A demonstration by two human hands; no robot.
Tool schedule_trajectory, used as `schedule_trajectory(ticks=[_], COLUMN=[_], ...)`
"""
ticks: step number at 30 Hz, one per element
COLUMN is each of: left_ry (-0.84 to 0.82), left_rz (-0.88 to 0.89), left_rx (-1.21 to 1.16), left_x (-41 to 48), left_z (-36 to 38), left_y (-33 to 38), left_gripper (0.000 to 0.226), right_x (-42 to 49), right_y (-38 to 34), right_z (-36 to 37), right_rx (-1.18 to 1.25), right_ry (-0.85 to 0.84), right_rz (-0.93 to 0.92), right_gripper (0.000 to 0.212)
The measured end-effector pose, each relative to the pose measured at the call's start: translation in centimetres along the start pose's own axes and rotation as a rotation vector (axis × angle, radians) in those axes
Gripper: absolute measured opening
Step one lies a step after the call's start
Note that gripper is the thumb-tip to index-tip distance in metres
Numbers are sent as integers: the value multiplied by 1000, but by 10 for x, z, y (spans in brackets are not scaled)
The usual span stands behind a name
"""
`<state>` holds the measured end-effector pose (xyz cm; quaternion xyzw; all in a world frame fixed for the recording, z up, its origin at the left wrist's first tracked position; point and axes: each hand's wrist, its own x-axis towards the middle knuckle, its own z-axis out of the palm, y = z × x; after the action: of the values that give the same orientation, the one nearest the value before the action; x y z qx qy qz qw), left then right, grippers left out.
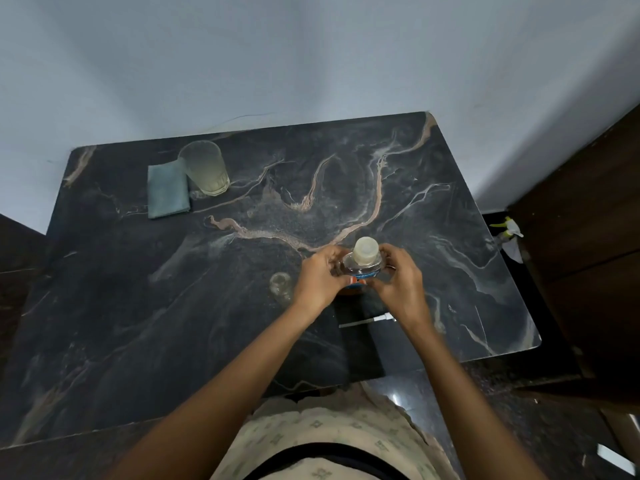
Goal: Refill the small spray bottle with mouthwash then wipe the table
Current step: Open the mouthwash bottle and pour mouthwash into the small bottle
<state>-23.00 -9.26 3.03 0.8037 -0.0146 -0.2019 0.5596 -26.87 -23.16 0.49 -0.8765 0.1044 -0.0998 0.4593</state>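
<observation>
Gripping the mouthwash bottle [362, 270] from both sides, the left hand [318, 275] and right hand [398, 282] curl their fingers round its shoulders, the pale cap [365, 250] standing clear above them. The bottle sits upright on the dark marble table [138, 306], near the front edge. Just left of the left hand stands the small clear spray bottle [281, 285]. Its pump and tube [367, 321] lie flat between the forearms, partly hidden by the right wrist. Far back left, a folded cloth [168, 194] lies beside a drinking glass [205, 169].
</observation>
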Motion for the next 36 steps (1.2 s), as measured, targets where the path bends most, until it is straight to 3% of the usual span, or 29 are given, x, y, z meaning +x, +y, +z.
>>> schedule_trajectory(ticks=[8, 15, 22, 29, 36], left_ry=[-3, 3, 2, 26, 33], left_rz=[10, 38, 101, 122, 118], left_rx=[-30, -35, -22, -11, -14], left_x=[-8, -7, -9, -8, -8], left_z=[1, 2, 2, 1, 1], left_y=[-4, -12, -7, -6, -5], left_gripper=[43, 45, 47, 44, 45], right_x=[-7, 0, 10, 12, 13], right_y=[-2, -21, -57, -69, -77], right_z=[-1, -24, -31, -30, -38], right_rx=[-41, -161, -100, -177, -247], right_ry=[-38, -321, -205, -192, -348], right_rz=[16, 16, -17, -43, -146], right_gripper=[52, 76, 31, 28, 32])
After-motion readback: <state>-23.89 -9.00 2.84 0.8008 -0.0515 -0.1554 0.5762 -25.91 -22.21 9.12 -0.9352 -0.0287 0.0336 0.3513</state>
